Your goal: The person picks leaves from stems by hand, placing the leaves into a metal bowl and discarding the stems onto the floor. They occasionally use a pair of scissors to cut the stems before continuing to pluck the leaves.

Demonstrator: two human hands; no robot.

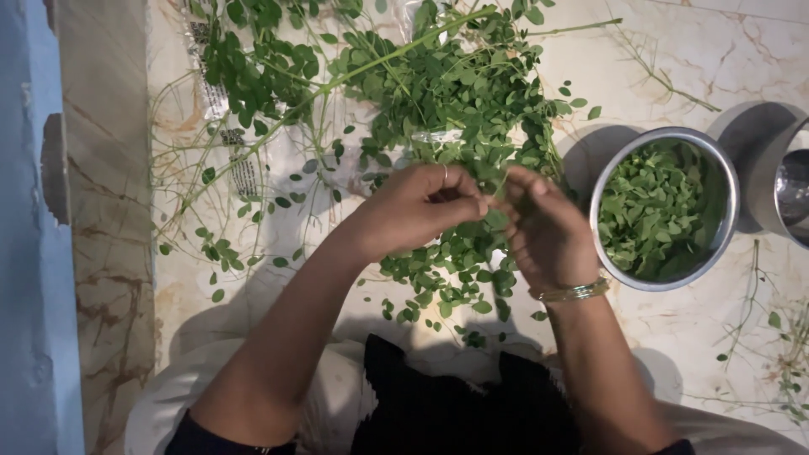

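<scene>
Head view, looking straight down: both hands meet at centre frame over a heap of small-leafed green sprigs. Left hand point(419, 205), ring on one finger, has its grip curled nearly closed, fingertips pinched together w/ a thin stem or leaf between them; exact piece too small to tell. Right hand point(543, 227), gold bangle point(575, 291) at the wrist, has fingers bent in towards the left fingertips, grip pinched on the same bit of greenery; the two hands touch or nearly touch at the tips.

Leafy sprigs point(438, 93) lie right under & beyond the hands, spread across a marble floor point(716, 50), thickest above the hands, w/ a smaller clump point(447, 278) just below them near the lap. Loose leaflets & bare thin stalks scatter to the left. Clear plastic wrap point(236, 160) w/ dark print sits under the left part of the heap.

Just beside the right hand, to its right, stands a round steel bowl point(720, 181) filled w/ plucked green leaves. Further right, at frame edge, part of a second steel vessel point(792, 190) shows, contents unclear. Bare stalks point(666, 76) lie above & below the bowl. Person's dark garment point(447, 413) fills bottom centre.
</scene>
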